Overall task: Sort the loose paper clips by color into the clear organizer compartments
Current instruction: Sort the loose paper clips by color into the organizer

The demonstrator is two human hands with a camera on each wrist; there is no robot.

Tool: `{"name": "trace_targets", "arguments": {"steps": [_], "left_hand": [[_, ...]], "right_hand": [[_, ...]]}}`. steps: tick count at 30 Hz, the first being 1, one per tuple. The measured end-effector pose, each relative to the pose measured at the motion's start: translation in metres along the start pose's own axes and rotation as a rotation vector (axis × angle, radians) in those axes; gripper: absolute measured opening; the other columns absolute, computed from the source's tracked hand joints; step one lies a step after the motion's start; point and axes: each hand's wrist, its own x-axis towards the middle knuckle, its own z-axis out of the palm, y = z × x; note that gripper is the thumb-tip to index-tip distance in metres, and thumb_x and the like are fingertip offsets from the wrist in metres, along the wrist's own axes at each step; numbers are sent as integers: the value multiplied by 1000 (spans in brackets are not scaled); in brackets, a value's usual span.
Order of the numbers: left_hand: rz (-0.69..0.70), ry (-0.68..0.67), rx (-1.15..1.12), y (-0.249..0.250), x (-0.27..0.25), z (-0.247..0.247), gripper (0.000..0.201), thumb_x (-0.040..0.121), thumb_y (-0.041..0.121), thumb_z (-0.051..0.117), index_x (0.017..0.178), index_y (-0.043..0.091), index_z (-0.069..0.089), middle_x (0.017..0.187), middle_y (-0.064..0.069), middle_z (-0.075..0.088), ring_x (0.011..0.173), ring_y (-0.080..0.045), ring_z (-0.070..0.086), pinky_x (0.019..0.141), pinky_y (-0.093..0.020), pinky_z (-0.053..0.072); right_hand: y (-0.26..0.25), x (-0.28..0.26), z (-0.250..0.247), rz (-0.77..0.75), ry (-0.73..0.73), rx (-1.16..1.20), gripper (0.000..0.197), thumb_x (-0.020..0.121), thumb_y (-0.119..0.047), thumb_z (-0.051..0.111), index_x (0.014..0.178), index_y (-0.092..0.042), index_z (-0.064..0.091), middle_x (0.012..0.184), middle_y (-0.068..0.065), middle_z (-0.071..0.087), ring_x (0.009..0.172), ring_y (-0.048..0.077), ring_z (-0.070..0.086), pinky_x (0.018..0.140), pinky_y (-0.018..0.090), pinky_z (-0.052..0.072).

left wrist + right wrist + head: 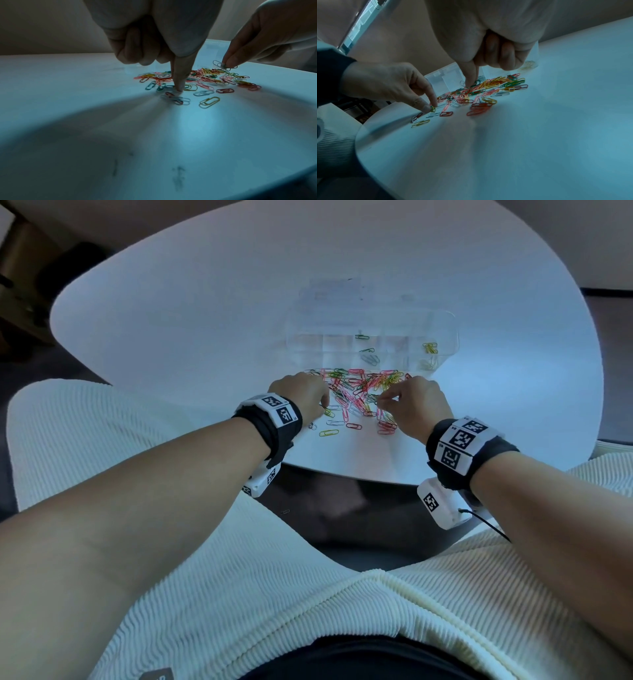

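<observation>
A heap of loose paper clips (359,392) in red, pink, green, yellow and white lies on the white table (191,330), just in front of the clear organizer (308,344). Its compartments hold a few green clips (361,337), grey clips (371,359) and yellow clips (430,348). My left hand (323,409) is at the heap's near left edge, thumb and index finger pinching a yellow-green clip (433,108) against the table. My right hand (383,402) is over the heap's right side, fingertips pinching a pale grey clip (217,63) lifted slightly above the pile.
Single clips lie apart toward me: a yellow one (329,433), a red one (354,426) and a stack of red ones (386,428). The table's curved front edge (342,474) is close behind my wrists. A sofa arm (85,440) sits at the left.
</observation>
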Motion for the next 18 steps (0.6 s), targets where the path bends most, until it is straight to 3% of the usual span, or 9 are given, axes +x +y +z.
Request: {"name": "trace_targets", "arguments": {"steps": [2, 7, 13, 18], "left_hand": [[-19, 10, -4, -1, 0, 1, 17, 86, 23, 60, 101, 28, 67, 109, 1, 64, 94, -25, 60, 71, -30, 41], [-70, 4, -26, -4, 2, 0, 15, 84, 28, 68, 98, 24, 65, 100, 0, 66, 80, -24, 55, 68, -30, 41], [-89, -25, -90, -7, 2, 0, 9, 82, 26, 69, 89, 24, 65, 94, 2, 66, 78, -23, 56, 65, -29, 40], [-99, 24, -226, -7, 6, -7, 16, 78, 35, 75, 81, 21, 69, 83, 4, 65, 78, -22, 60, 63, -26, 41]], "right_hand": [[2, 1, 0, 8, -10, 19, 14, 90, -28, 66, 95, -22, 77, 104, 6, 73, 91, 21, 63, 76, 27, 50], [2, 2, -2, 34, 7, 53, 14, 87, -31, 69, 93, -21, 77, 104, 6, 72, 83, 15, 55, 72, 24, 42], [0, 0, -2, 29, 10, 70, 16, 86, -34, 71, 90, -20, 77, 104, 6, 72, 83, 13, 53, 71, 24, 38], [0, 2, -6, 65, 1, 118, 19, 82, -37, 75, 85, -18, 76, 107, 5, 70, 86, 14, 56, 71, 24, 39]]}}
